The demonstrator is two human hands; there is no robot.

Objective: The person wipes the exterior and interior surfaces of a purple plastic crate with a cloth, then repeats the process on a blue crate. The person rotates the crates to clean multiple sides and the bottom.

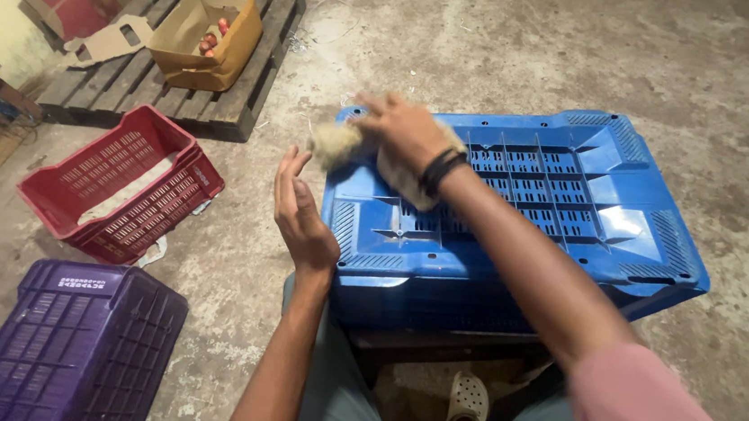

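Right hand [404, 130] pressed on tan fibre wad [344, 145], fingers curled over it, atop upturned blue crate [575, 192], frame centre. Left hand [302, 218] spread, empty, beside crate's left edge. Red crate [119, 184] left; purple crate [74, 342] lower left; cardboard box [204, 38] on pallet [221, 107], upper left.

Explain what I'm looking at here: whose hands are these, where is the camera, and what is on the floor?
One camera, worn on a person's head, looks down at their own bare hands. The right hand presses a tan fibrous wad onto an upturned blue plastic crate. The left hand hovers open beside the crate, holding nothing. On the concrete floor lie a red crate, an upturned purple crate, and a wooden pallet bearing a cardboard box.
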